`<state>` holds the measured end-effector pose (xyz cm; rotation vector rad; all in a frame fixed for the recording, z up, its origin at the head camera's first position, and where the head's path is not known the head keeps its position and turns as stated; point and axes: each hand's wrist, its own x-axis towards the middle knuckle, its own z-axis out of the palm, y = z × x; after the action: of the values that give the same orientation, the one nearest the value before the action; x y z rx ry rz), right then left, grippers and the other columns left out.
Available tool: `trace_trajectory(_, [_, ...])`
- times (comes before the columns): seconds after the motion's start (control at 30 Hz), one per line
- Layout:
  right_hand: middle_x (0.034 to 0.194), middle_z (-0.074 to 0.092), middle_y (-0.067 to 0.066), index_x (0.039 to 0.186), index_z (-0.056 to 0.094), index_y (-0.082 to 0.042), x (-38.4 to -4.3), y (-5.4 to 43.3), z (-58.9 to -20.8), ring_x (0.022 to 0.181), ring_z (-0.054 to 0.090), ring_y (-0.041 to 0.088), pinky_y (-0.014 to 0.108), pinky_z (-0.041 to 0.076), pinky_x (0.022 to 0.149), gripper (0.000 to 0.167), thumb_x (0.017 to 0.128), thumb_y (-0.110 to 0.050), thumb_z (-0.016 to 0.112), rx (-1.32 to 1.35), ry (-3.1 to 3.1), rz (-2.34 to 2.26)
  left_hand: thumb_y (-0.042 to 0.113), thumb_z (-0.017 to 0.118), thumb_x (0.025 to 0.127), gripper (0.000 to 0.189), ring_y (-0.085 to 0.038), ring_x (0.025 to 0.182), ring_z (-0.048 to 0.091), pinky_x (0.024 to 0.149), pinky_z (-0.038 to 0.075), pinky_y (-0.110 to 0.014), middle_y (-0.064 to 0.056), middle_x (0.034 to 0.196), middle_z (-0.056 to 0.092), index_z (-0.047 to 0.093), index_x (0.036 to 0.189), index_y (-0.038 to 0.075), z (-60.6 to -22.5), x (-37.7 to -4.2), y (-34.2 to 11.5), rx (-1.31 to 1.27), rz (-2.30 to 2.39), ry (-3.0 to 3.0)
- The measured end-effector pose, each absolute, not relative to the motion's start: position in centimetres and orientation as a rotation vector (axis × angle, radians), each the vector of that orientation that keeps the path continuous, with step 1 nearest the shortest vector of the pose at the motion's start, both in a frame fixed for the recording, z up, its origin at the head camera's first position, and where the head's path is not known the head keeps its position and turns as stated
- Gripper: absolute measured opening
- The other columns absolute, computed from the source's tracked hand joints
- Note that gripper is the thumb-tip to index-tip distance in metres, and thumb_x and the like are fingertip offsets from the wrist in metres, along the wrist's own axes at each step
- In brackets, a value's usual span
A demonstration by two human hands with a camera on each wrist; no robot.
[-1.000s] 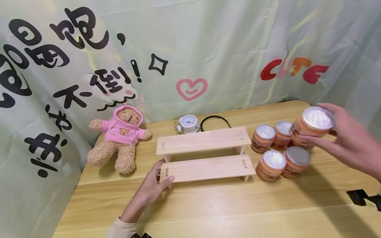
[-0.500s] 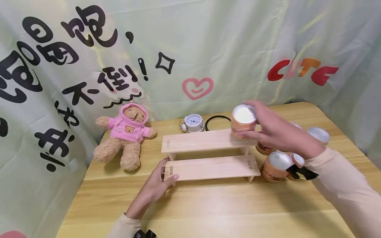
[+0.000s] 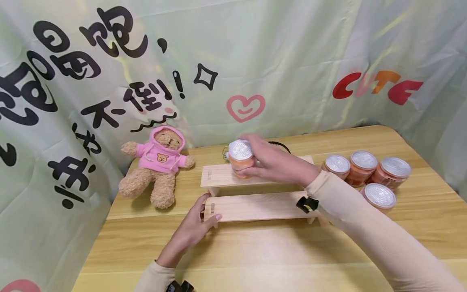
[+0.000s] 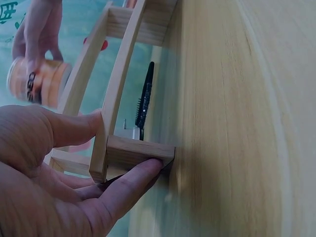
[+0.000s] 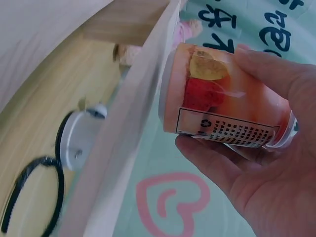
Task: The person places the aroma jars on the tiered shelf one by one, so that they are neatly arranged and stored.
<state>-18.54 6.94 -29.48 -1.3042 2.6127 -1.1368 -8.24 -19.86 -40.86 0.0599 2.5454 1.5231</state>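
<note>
My right hand (image 3: 277,162) grips an orange can (image 3: 241,156) with a silver lid, thumb on one side and fingers on the other. The can is upright, its base right at the upper board (image 3: 215,176) of a two-tier wooden stand, left of the board's middle. In the right wrist view, fruit pictures and printed text show on the can (image 5: 217,98). My left hand (image 3: 191,227) holds the left end of the lower board (image 3: 255,207). The left wrist view shows its thumb on the board (image 4: 116,89) and a finger under the end support (image 4: 140,150).
Several more orange cans (image 3: 365,166) stand to the right of the stand. A teddy bear (image 3: 160,160) in a pink hoodie sits at the left. Behind the stand are a small white clock (image 5: 81,138) and a black hoop (image 5: 29,173), with a printed curtain (image 3: 292,81) beyond.
My right hand has carried the can leftward from the group of cans to over the upper board. The left hand keeps its hold on the lower board.
</note>
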Motion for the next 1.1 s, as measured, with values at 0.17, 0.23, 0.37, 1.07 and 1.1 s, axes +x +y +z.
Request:
trace_trajectory(0.17, [0.133, 0.050, 0.014, 0.146, 0.033, 0.004, -19.1, 5.1, -29.9, 0.120, 0.051, 0.023, 0.041, 0.047, 0.105, 0.077, 0.092, -0.025, 0.078, -1.346, 2.573, -1.137, 0.019, 0.071, 0.096, 0.074, -0.037, 0.121, 0.059, 0.099, 0.050, -0.052, -0.024, 0.135, 0.058, 0.030, 0.157, 0.008, -40.8, -8.3, -19.7, 0.060, 1.519, 2.535])
trace_trajectory(0.23, [0.133, 0.050, 0.014, 0.146, 0.033, 0.004, -19.3, 4.4, -29.9, 0.121, 0.051, 0.023, 0.040, 0.046, 0.106, 0.077, 0.092, -0.025, 0.078, -1.340, 2.558, -1.145, 0.018, 0.071, 0.096, 0.074, -0.037, 0.120, 0.059, 0.099, 0.050, -0.052, -0.024, 0.136, 0.057, 0.030, 0.157, 0.008, -40.7, -8.3, -19.6, 0.062, 1.526, 2.526])
trace_trajectory(0.37, [0.135, 0.049, 0.013, 0.148, 0.032, 0.003, -19.4, 3.4, -30.1, 0.120, 0.052, 0.022, 0.039, 0.045, 0.106, 0.077, 0.092, -0.026, 0.077, -1.310, 2.531, -1.155, 0.019, 0.071, 0.096, 0.075, -0.038, 0.122, 0.058, 0.101, 0.048, -0.055, -0.025, 0.138, 0.056, 0.030, 0.157, 0.009, -40.6, -8.2, -19.5, 0.047, 1.526, 2.523])
trace_trajectory(1.07, [0.147, 0.046, 0.008, 0.156, 0.028, -0.006, -18.3, 5.4, -29.4, 0.130, 0.050, 0.021, 0.042, 0.045, 0.109, 0.087, 0.091, -0.034, 0.078, -1.188, 2.557, -1.187, 0.016, 0.071, 0.096, 0.072, -0.034, 0.113, 0.063, 0.096, 0.053, -0.051, -0.026, 0.134, 0.058, 0.031, 0.156, 0.009, -40.8, -8.3, -19.6, 0.024, 1.548, 2.496])
trace_trajectory(1.1, [0.148, 0.046, 0.008, 0.156, 0.028, -0.006, -18.1, 5.9, -29.2, 0.130, 0.050, 0.021, 0.042, 0.046, 0.108, 0.085, 0.092, -0.033, 0.077, -1.189, 2.568, -1.188, 0.016, 0.070, 0.096, 0.072, -0.034, 0.112, 0.063, 0.094, 0.054, -0.050, -0.026, 0.133, 0.059, 0.031, 0.156, 0.009, -40.8, -8.3, -19.6, 0.019, 1.551, 2.494])
